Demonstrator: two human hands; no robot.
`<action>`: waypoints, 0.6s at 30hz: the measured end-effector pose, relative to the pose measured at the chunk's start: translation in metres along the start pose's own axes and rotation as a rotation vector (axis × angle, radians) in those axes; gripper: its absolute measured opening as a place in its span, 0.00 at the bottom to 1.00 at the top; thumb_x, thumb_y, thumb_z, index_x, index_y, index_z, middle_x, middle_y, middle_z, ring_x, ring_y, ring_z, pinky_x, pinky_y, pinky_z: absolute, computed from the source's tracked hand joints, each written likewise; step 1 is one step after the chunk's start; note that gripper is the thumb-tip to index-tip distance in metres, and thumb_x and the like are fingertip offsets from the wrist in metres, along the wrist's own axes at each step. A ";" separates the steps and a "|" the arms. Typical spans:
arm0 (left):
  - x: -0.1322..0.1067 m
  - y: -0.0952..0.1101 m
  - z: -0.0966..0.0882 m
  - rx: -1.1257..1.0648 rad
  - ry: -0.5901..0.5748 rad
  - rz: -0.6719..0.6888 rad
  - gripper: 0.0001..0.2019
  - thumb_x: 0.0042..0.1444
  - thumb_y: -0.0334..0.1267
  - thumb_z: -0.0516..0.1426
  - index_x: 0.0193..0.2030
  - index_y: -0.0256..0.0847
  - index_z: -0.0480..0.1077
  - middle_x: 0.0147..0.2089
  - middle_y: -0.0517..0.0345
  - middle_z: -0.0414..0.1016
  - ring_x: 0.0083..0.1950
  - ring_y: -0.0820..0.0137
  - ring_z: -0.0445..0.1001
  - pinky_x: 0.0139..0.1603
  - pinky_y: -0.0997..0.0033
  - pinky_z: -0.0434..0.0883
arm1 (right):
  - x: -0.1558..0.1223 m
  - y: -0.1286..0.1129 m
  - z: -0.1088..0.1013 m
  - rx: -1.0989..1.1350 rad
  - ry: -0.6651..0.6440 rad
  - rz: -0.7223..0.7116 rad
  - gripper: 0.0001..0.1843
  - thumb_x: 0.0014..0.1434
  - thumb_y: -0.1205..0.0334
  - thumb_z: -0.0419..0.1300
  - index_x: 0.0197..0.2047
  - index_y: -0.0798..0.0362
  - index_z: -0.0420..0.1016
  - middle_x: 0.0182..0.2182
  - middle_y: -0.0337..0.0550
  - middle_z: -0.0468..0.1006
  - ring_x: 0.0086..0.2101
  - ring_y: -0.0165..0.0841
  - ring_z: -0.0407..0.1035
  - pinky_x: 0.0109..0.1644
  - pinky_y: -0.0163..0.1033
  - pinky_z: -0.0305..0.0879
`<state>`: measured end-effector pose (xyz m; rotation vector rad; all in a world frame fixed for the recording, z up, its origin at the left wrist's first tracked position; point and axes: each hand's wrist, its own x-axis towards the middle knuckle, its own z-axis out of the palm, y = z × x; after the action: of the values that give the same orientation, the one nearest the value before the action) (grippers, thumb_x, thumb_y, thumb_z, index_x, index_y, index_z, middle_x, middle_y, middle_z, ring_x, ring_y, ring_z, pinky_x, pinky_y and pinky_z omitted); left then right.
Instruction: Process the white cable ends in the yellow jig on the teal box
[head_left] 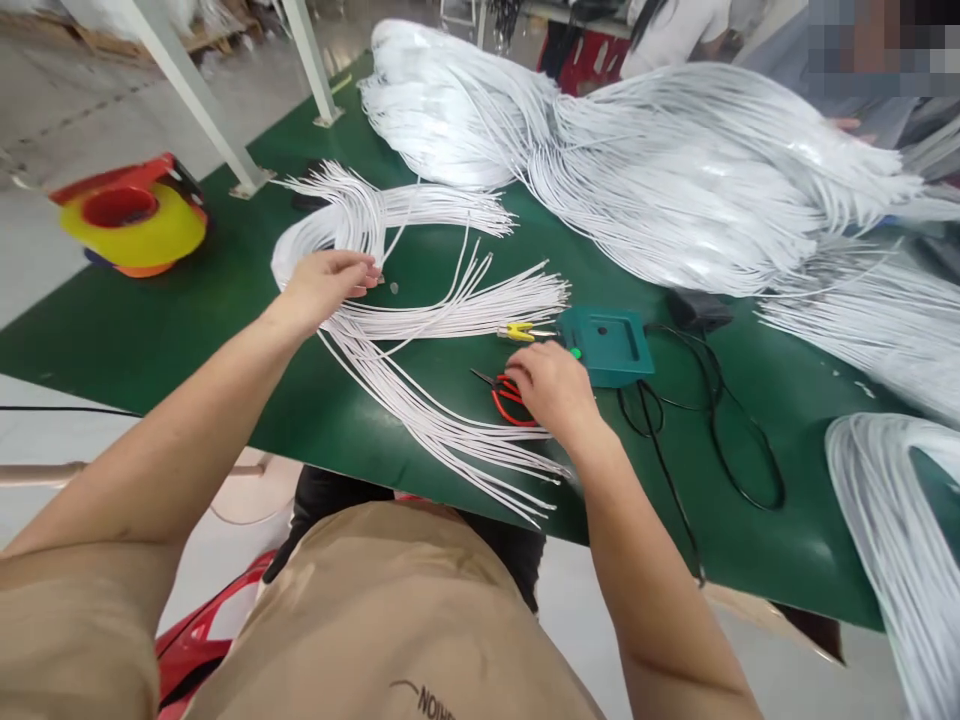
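Observation:
My left hand [330, 287] is over a looped bundle of white cables [300, 237], its fingers pressed together. At its fingertips is something too small to make out, close to a thin white cable. Cable ends fan out to the right in several strands. My right hand [553, 390] has its fingers bent over the red handles of small scissors [504, 400], whose dark blades point left on the green table. Just beyond that hand sits a teal box-shaped device [611, 345], with a yellow-handled tool [519, 331] at its left side.
Large bundles of white cables [675, 160] cover the table's far side, and another bundle [870, 480] hangs over the right edge. Black cords [712, 400] trail from the device. A red tape dispenser with yellow tape [135, 220] stands at the left. Other people are beyond the table.

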<state>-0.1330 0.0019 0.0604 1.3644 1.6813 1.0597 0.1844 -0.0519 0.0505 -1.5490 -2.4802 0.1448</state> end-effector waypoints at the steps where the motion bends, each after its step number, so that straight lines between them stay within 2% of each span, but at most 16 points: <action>1: 0.005 -0.004 -0.001 0.149 -0.013 0.021 0.17 0.58 0.37 0.54 0.50 0.31 0.75 0.45 0.46 0.80 0.48 0.63 0.78 0.55 0.62 0.72 | -0.005 -0.003 0.004 0.004 -0.028 0.008 0.09 0.63 0.64 0.56 0.37 0.54 0.78 0.35 0.46 0.79 0.37 0.39 0.67 0.39 0.42 0.59; 3: 0.014 -0.009 0.002 0.453 -0.063 0.085 0.16 0.59 0.34 0.51 0.49 0.35 0.76 0.43 0.50 0.81 0.49 0.64 0.77 0.58 0.63 0.69 | -0.013 -0.007 0.014 0.001 -0.051 0.034 0.08 0.62 0.62 0.58 0.39 0.54 0.78 0.36 0.47 0.78 0.38 0.39 0.67 0.40 0.42 0.60; 5: 0.021 -0.010 0.011 0.705 -0.118 0.137 0.18 0.59 0.30 0.49 0.52 0.37 0.75 0.48 0.51 0.80 0.52 0.63 0.76 0.60 0.64 0.67 | -0.017 -0.008 0.023 0.021 -0.047 0.069 0.08 0.61 0.61 0.59 0.41 0.54 0.77 0.38 0.47 0.76 0.40 0.39 0.67 0.42 0.42 0.61; 8: 0.026 -0.008 0.028 0.886 -0.168 0.144 0.21 0.57 0.27 0.49 0.56 0.37 0.71 0.56 0.46 0.74 0.58 0.60 0.71 0.61 0.62 0.64 | -0.020 -0.007 0.033 0.089 -0.004 0.111 0.09 0.62 0.60 0.58 0.42 0.54 0.77 0.40 0.47 0.74 0.42 0.38 0.68 0.42 0.40 0.63; 11: 0.028 -0.007 0.043 0.853 -0.157 0.145 0.19 0.56 0.26 0.49 0.53 0.34 0.71 0.56 0.40 0.72 0.59 0.57 0.70 0.61 0.58 0.63 | -0.023 -0.004 0.038 0.141 0.049 0.101 0.10 0.63 0.59 0.56 0.43 0.53 0.76 0.40 0.47 0.73 0.41 0.38 0.68 0.43 0.40 0.64; 13: 0.031 -0.008 0.052 0.798 -0.129 0.127 0.15 0.56 0.28 0.50 0.48 0.31 0.72 0.52 0.34 0.72 0.58 0.52 0.69 0.60 0.50 0.62 | -0.025 -0.003 0.040 0.160 0.079 0.084 0.10 0.63 0.59 0.56 0.43 0.53 0.76 0.40 0.47 0.73 0.41 0.38 0.68 0.45 0.40 0.65; 16: 0.039 -0.012 0.063 0.656 -0.075 0.111 0.08 0.55 0.32 0.52 0.34 0.31 0.72 0.45 0.31 0.72 0.61 0.45 0.65 0.61 0.39 0.56 | -0.027 -0.001 0.042 0.180 0.102 0.073 0.10 0.62 0.59 0.57 0.43 0.53 0.76 0.40 0.47 0.73 0.42 0.37 0.68 0.47 0.41 0.65; 18: 0.042 -0.012 0.067 0.517 -0.062 0.130 0.09 0.54 0.34 0.53 0.24 0.36 0.66 0.39 0.34 0.72 0.64 0.44 0.60 0.63 0.38 0.51 | -0.027 -0.001 0.042 0.192 0.102 0.072 0.09 0.62 0.60 0.57 0.42 0.53 0.76 0.40 0.46 0.73 0.43 0.37 0.68 0.49 0.40 0.64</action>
<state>-0.0849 0.0524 0.0210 1.8293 1.9197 0.6590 0.1852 -0.0758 0.0062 -1.5266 -2.2608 0.2977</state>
